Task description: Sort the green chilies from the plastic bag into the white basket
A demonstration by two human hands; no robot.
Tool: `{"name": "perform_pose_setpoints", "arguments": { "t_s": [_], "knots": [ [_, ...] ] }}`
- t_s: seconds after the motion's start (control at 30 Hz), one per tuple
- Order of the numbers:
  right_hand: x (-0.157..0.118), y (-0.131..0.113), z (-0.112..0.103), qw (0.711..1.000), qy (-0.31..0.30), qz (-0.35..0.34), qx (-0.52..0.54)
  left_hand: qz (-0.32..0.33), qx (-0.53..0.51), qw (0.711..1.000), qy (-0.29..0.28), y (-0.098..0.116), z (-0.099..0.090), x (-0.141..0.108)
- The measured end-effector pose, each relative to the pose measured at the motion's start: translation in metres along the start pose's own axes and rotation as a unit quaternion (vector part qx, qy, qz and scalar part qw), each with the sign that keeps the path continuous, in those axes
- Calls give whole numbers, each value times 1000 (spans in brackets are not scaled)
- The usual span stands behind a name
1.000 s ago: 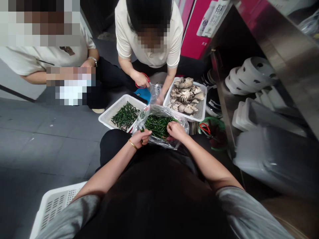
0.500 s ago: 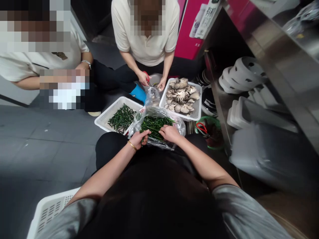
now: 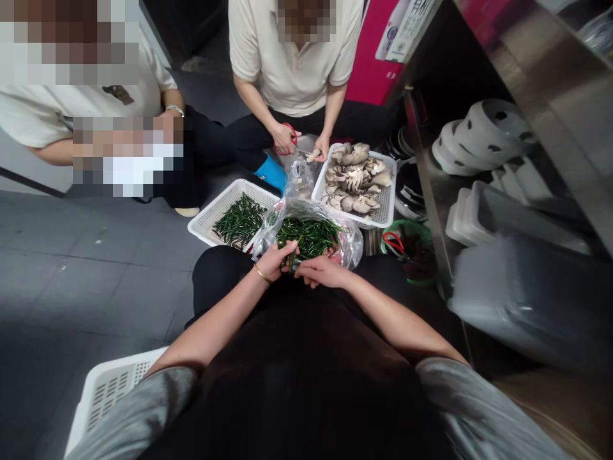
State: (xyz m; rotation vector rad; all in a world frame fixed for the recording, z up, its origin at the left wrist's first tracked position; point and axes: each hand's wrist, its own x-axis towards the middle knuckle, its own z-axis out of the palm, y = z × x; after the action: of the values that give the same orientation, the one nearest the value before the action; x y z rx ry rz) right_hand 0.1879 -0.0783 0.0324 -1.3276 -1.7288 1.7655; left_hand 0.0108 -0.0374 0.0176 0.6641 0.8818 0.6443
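Since the earlier frame, the right hand (image 3: 326, 271) has drawn back from the green chilies in the bag to a spot just beside the left hand, and the co-worker opposite (image 3: 297, 70) now has a mushroom piece (image 3: 313, 155) at the blades of a pair of red-handled scissors (image 3: 286, 140). The left hand (image 3: 274, 260) is closed around a few held chilies (image 3: 291, 257), thumb on top, at the near left edge of the bag. The right hand is narrow, its fingers bent and pointing toward the left; whether anything is pinched in them I cannot tell. Long green chilies (image 3: 309, 235) fill the open clear plastic bag (image 3: 354, 246) directly in front of the person's lap. Left of it, a white perforated basket (image 3: 207, 225) holds more chilies, and beyond the bag to the right a second white basket (image 3: 391, 191) carries oyster mushrooms (image 3: 357, 176). Another clear bag (image 3: 299, 176) lies between these two baskets. Near the right knee, a second pair of red-handled scissors (image 3: 393, 243) rests at a green basket (image 3: 407, 225) whose dark contents are unclear. A metal rack (image 3: 433, 217) with stacked white containers (image 3: 479, 137) stands at the right. Another person (image 3: 115, 102) sits at the left, hands blurred out.
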Motion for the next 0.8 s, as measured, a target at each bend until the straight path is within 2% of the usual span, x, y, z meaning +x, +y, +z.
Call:
{"name": "perform_pose_setpoints", "arguments": {
  "t_s": [0.1,0.13,0.2,0.3,0.4,0.47,0.53,0.6,0.67,0.73,0.8],
  "knots": [
    [2,-4,-11,994,108,6,3,-23,56,998,-24,4,-4,-7],
    [4,-4,-14,993,119,4,15,-23,76,996,-35,4,-5,-9],
    [10,-5,-12,994,98,-2,43,-9,130,990,-56,4,-6,-11],
    [16,-2,7,994,82,-4,71,23,238,967,-87,2,-7,-15],
    [13,9,33,990,115,7,79,70,329,933,-130,4,-3,-24],
    [9,18,39,983,155,16,97,98,349,919,-158,8,2,-35],
    [4,27,30,965,229,36,125,105,334,918,-186,15,8,-47],
    [-2,33,6,941,312,64,112,111,276,937,-186,24,11,-55],
    [-6,33,-19,938,338,82,-6,123,165,968,-143,31,8,-54],
    [-5,30,-34,925,302,101,-207,108,39,989,-92,34,1,-44],
    [3,23,-33,889,222,131,-380,58,-49,995,-67,33,-8,-31]
  ]
}}
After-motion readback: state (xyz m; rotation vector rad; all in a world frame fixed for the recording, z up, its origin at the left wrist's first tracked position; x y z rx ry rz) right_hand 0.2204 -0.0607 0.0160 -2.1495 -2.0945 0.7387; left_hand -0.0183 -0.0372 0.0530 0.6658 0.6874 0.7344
